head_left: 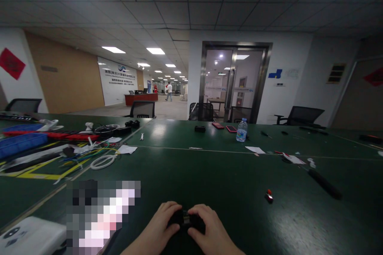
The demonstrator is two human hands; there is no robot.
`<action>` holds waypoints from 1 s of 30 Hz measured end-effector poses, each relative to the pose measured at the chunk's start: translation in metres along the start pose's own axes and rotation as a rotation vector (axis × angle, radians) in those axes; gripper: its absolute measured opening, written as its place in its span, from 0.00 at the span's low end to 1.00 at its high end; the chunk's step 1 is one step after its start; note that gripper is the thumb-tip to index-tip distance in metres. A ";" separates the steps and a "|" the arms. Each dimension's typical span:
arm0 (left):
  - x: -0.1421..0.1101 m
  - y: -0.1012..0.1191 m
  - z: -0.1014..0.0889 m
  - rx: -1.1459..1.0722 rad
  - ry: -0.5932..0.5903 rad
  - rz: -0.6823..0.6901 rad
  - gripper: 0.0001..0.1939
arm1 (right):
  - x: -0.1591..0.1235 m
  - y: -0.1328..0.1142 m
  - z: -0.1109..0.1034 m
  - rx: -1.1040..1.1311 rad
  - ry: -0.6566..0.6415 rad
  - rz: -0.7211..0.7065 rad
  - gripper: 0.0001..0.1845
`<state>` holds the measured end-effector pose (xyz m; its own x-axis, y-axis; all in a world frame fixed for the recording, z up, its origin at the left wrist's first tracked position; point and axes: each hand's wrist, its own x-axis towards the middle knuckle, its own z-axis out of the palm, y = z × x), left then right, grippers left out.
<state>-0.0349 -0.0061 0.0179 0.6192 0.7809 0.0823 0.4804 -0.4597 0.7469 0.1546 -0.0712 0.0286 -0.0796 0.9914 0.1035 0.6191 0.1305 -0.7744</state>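
Note:
My left hand (161, 223) and my right hand (209, 227) come together at the near middle of the dark green table (233, 183). Between them is a small black object (186, 218) with a lighter metallic-looking middle. Thumbs and fingers of both hands close around its two ends, so much of it is covered and its kind cannot be made out. To the right on the tabletop lies a small red and silver item (269, 196). A white device with a dark round patch (32, 237) sits at the lower left, beside a pixelated area.
Blue trays (24, 145), loose wires and a coiled white cable (103, 162) crowd the left side. A water bottle (241, 130) stands farther back, near two phones (231, 129). At right lies a long black object (324, 183). A person (169, 91) is far off.

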 end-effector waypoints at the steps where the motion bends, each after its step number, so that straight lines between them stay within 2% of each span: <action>1: 0.000 0.001 0.000 0.000 0.004 -0.002 0.22 | 0.000 0.000 0.001 -0.013 0.002 -0.003 0.18; 7: -0.001 0.008 -0.001 -0.005 -0.010 -0.026 0.24 | 0.003 0.003 0.007 -0.080 0.053 -0.040 0.16; 11: -0.001 0.004 0.001 -0.020 0.004 -0.029 0.27 | 0.004 0.003 0.006 -0.085 0.045 -0.035 0.14; 16: 0.001 -0.002 0.004 -0.003 0.032 0.008 0.23 | 0.003 0.000 0.003 -0.083 0.028 -0.018 0.14; 30: 0.001 0.007 0.001 -0.008 0.026 -0.001 0.21 | 0.002 -0.006 0.001 -0.067 0.005 0.018 0.11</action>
<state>-0.0302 -0.0086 0.0225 0.6026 0.7920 0.0982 0.4763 -0.4556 0.7521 0.1501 -0.0705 0.0334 -0.0641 0.9936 0.0932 0.6713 0.1120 -0.7327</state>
